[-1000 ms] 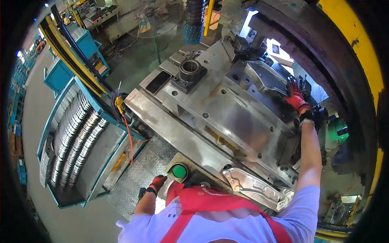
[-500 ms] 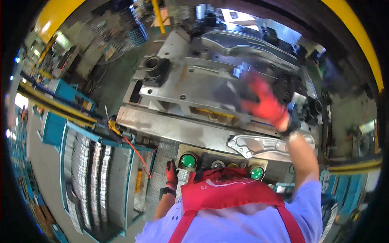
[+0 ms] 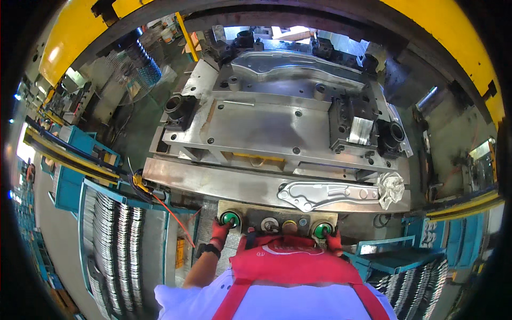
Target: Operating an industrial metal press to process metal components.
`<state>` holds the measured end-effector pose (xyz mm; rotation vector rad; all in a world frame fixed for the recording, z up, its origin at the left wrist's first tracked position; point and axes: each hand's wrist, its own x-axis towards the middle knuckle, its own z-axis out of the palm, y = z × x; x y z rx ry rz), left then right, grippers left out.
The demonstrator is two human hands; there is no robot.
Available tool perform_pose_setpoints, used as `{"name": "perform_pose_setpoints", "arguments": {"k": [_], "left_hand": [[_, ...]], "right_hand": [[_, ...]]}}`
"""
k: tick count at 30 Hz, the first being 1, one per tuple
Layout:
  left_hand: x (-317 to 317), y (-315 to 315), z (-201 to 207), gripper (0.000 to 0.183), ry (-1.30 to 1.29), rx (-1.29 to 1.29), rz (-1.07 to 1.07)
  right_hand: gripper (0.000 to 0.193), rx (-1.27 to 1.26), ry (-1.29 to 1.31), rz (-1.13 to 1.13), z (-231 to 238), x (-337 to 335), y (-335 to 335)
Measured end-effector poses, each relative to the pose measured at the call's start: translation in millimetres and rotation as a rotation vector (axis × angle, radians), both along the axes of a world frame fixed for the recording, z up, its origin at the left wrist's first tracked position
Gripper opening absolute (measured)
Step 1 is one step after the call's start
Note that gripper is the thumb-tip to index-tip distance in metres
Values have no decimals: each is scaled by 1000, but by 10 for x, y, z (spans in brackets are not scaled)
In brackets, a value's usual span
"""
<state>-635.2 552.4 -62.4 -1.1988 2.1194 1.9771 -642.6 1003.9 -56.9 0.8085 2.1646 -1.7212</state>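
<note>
My left hand (image 3: 219,233), in a red glove with dark fingertips, rests at the left green push button (image 3: 230,218), its fingers apart and touching the button. At the right green push button (image 3: 322,230) is my right hand (image 3: 334,243), gloved alike, fingertips on the button's edge and nothing held. Both buttons sit on a control box (image 3: 250,209) in front of my red apron. Beyond it, a shaped silver metal panel (image 3: 325,194) lies on the press ledge. A second formed metal panel (image 3: 298,65) lies on the far part of the die (image 3: 261,125).
A crumpled white cloth (image 3: 391,190) sits at the panel's right end. Blue racks of stacked metal parts stand at left (image 3: 114,245) and right (image 3: 413,285). The yellow press frame (image 3: 453,42) arches overhead. An orange-red cord (image 3: 173,216) hangs by the left rack.
My right hand has come back from over the die to the right green button. My left hand has moved onto the left button. The view has shifted, revealing the white cloth.
</note>
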Motion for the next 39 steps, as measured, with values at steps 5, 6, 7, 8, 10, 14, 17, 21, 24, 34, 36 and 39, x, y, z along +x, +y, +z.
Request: {"name": "perform_pose_setpoints", "arguments": {"k": [5,6,7,8,10,14,17,21,24,34,36,39], "left_hand": [[1,28,-75,57,34,-49,56],[-7,21,-108,56,11,-55,125],[20,6,-132,56,43,-42,88],[22,-18,-159,57,2,-7,59],[49,-62,-209,56,-14,-35,61],[42,-119,-323,55,29,2,27],[35,-129,-428,57,38,11,21],[52,-188,-591,58,-3,-92,19],[65,-226,-693,62,12,-36,21],[-564,-332,1170,61,-556,-697,-1198],[-953,-262,1844,55,-477,-541,-1208],[-1487,9,2726,43,247,-664,-1047]], "right_hand": [[59,287,341,16,-510,-45,66],[58,554,299,100,-578,-40,93],[59,547,300,115,-624,-49,119],[59,540,206,119,-635,-29,134],[58,424,96,118,-588,-32,150],[61,-28,222,136,-324,-111,134],[58,305,20,164,-234,-158,98],[62,148,193,204,-269,-138,175],[62,104,101,187,-323,-139,189],[71,-61,-4,83,-309,-102,215],[65,-120,-42,98,-393,-113,282],[60,4,58,59,-474,-116,286]]}}
